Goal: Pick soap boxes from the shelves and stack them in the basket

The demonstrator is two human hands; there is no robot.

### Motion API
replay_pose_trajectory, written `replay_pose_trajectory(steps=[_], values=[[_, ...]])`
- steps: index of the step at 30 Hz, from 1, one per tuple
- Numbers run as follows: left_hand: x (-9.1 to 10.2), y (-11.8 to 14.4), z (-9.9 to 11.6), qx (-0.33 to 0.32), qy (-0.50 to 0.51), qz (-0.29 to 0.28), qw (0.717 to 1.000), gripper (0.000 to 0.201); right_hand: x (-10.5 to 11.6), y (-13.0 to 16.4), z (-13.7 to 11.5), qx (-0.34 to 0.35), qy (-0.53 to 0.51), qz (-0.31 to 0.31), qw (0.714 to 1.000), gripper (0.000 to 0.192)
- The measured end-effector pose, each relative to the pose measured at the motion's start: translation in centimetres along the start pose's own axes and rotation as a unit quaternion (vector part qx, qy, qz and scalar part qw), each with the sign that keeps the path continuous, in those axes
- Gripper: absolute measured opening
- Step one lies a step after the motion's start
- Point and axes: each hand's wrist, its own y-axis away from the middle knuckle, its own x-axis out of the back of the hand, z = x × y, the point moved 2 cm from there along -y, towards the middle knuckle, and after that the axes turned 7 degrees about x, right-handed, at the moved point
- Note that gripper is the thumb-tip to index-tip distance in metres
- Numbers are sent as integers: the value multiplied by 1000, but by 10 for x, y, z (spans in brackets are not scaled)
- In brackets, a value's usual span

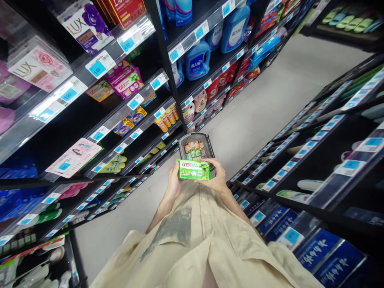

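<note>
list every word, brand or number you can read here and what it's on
"立白": green packet; pink packet
"LUX": purple-and-white box; rose-printed box
"蓝月亮": blue jug
"SHANGHAI": red box
"5.00": two price tags
"2.00": another price tag
Too small, blurred or stylised: remaining tags, packets in the basket, blue boxes, most other packaging.

A loose khaki-beige shirt (223, 248) covers the torso, its cloth creased and falling in broad folds. A placket (205, 200) with small buttons runs down the front, and a dark grey, rough-edged patch (177, 226) marks the wearer's left side. Both forearms (159, 210) are bare.
</note>
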Motion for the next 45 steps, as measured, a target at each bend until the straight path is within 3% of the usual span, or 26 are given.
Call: replay_pose_trajectory(steps=[3,6,10,15,17,20,23,26,28,30,35,38,42,45], values=[[1,-1,-1,-40,-32,-3,999,69,2,-5,-5,-17,25,-52,998,70],[9,-2,3,-127,-117,-3,985,59,0,-10,-6,-42,44,-157,986,61],[25,0,10,-148,-273,-55,949,53,-11,-21,-5,-61,87,-314,943,69],[41,11,25,-160,-419,-103,888,45,-26,-45,-11,-57,76,-463,881,50],[46,14,29,-174,-432,-96,880,45,-32,-55,-13,-79,54,-504,858,51],[54,11,30,-187,-388,-68,900,47,-43,-73,-13,-99,64,-551,826,57],[61,-3,32,-196,-336,-35,921,52,-56,-106,-16,-50,116,-603,787,60],[66,-21,49,-256,-343,-8,904,49,-67,-156,-25,32,184,-640,746,56],[69,-33,71,-329,-366,-2,870,40,-73,-199,-34,68,240,-630,736,52],[74,-45,99,-396,-390,2,832,32,-78,-246,-45,76,305,-582,750,49],[98,-76,160,-480,-434,32,762,25,-98,-354,-70,80,446,-372,810,53],[115,-95,183,-495,-441,33,748,23,-119,-399,-78,114,493,-309,805,51],[132,-115,201,-491,-435,19,754,23,-152,-436,-79,135,526,-295,786,45],[139,-125,208,-481,-426,4,767,23,-172,-456,-72,122,530,-289,788,42]])
